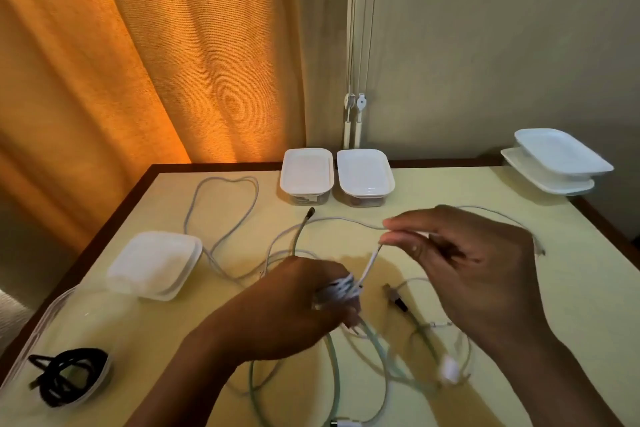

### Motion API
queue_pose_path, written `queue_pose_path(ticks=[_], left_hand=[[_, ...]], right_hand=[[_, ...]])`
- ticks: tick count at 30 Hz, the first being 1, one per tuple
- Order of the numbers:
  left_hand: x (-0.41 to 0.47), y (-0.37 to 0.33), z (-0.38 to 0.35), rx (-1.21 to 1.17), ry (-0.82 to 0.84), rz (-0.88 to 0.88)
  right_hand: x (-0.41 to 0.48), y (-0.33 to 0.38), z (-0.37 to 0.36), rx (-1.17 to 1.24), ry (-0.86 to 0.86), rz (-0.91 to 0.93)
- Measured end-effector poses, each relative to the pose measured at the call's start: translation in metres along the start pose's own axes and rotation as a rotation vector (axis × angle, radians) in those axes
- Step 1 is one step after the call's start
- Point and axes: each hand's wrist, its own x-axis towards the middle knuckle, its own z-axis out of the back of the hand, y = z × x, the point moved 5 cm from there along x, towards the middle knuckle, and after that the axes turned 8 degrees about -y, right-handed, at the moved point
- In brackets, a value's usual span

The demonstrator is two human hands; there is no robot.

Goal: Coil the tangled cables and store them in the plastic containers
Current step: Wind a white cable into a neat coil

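One white cable (369,265), likely soft, light and bendy, is in front of the lidded containers (306,172): the left hand (287,305) grips its small coil and the right hand (467,267) pinches the loose part, a good place to hold.

loose cables (294,250) strewn mid-table, lidded containers (336,172) lining far edge

An orange curtain (138,62) hangs behind the pale yellow surface (519,270); white blind cords (356,45) dangle against the grey wall (502,45).
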Motion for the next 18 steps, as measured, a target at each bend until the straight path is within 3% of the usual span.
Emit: queue_pose_path(ticks=[5,9,12,14,18], left_hand=[[0.001,-0.017,-0.008,-0.291,0.031,0.071],[0.0,-0.041,-0.002,-0.826,-0.011,-0.003],[0.003,-0.051,0.009,-1.266,-0.194,-0.06],[0.007,-0.044,0.014,-1.431,-0.385,-0.01],[0.008,-0.029,0.017,-1.358,-0.656,0.103]], right_hand=[[0.003,-0.017,0.001,0.086,-0.053,-0.223],[-0.001,-0.034,-0.012,0.163,-0.023,-0.374],[-0.007,-0.027,-0.031,0.186,0.173,-0.323],[-0.013,-0.014,-0.044,0.157,0.328,-0.268],[-0.032,0.008,-0.066,-0.065,0.687,-0.251]])
